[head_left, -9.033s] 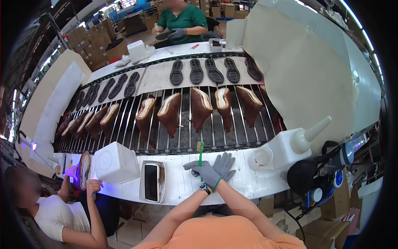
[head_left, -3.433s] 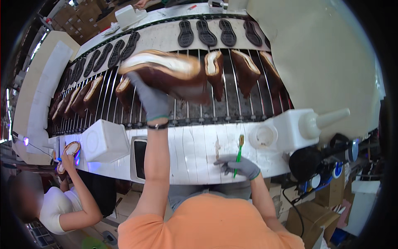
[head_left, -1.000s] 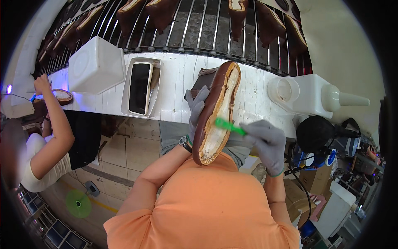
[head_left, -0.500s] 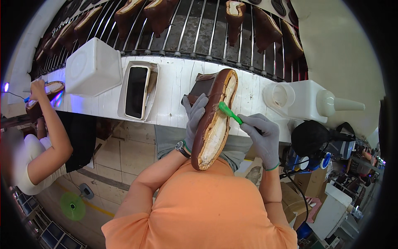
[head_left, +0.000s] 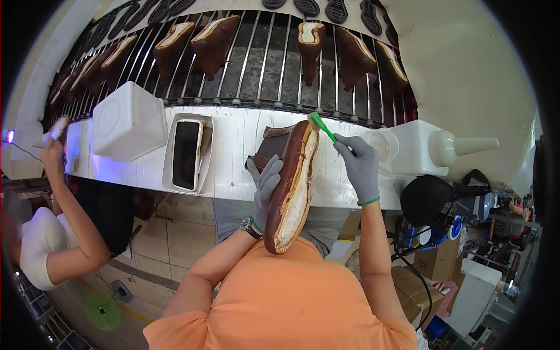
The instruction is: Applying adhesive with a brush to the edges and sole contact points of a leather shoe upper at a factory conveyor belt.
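Brush tip slid up since half a second back, from mid-sole to toe end. Left hand [head_left: 263,188] fingers wrapped round brown shoe upper [head_left: 293,185] at frame centre, sole side up so the brush can reach. Right hand [head_left: 359,165] pinches green brush [head_left: 322,126], bristles on toe. White glue pot [head_left: 382,146] just right, handy for dipping.

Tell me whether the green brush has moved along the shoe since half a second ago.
Yes. The green brush in the right hand has gone from mid-sole to the far tip of the brown shoe, towards the conveyor rods.

A white workbench [head_left: 233,146] fronts a barred metal rack [head_left: 262,64] (purple light glows at its left end); beige tiled floor [head_left: 169,239] below.
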Action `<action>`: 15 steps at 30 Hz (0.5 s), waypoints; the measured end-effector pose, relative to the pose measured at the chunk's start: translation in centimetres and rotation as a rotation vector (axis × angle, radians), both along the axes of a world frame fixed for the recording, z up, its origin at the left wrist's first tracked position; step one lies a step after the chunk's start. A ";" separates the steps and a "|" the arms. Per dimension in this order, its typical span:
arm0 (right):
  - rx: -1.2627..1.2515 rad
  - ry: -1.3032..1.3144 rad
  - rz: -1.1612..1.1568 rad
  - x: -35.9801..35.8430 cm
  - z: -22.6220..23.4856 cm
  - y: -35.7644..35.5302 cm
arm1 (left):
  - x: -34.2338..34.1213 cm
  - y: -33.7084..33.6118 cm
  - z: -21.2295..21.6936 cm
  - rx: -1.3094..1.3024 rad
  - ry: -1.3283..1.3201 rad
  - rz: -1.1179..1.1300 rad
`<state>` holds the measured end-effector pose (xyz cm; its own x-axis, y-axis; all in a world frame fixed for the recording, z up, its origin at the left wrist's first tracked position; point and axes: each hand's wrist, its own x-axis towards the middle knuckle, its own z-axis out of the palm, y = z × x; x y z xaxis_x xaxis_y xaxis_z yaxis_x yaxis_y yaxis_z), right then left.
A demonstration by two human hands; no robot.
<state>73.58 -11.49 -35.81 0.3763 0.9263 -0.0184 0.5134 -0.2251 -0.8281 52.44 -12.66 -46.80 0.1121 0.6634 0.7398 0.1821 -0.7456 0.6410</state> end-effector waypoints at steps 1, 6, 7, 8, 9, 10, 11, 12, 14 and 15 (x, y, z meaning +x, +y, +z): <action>0.023 0.016 0.011 0.1 0.2 -0.1 | 0.0 0.0 0.3 -0.013 0.008 0.003; -0.078 0.179 0.240 0.3 2.6 -4.0 | -0.8 -0.1 1.4 -0.030 0.155 0.003; -0.073 0.251 0.273 0.3 2.9 -4.7 | -0.8 -0.1 1.3 -0.015 0.135 0.011; -0.070 0.325 0.300 0.2 3.0 -5.0 | -0.8 -0.1 1.3 -0.002 0.117 0.015; -0.073 0.302 0.285 0.2 2.8 -4.9 | -0.6 0.0 1.3 0.009 0.099 0.018; -0.072 0.222 0.223 0.2 2.4 -4.4 | -0.5 0.0 1.2 0.013 0.083 0.014; -0.084 0.146 0.162 0.3 1.7 -3.5 | -0.3 0.1 1.2 0.018 0.068 0.011; -0.095 0.070 0.103 0.6 1.1 -2.6 | -0.1 0.1 1.2 0.023 0.053 0.010; 0.005 0.072 0.052 0.8 -0.3 -0.5 | 0.2 0.2 1.4 0.064 0.024 0.020; 0.029 0.077 0.018 0.9 -0.7 -0.1 | 0.2 0.2 1.5 0.073 0.023 0.018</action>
<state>74.43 -11.54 -36.55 0.3579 0.9336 -0.0197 0.4521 -0.1917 -0.8711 52.60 -12.42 -45.28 0.1178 0.6101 0.7835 0.2100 -0.7865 0.5808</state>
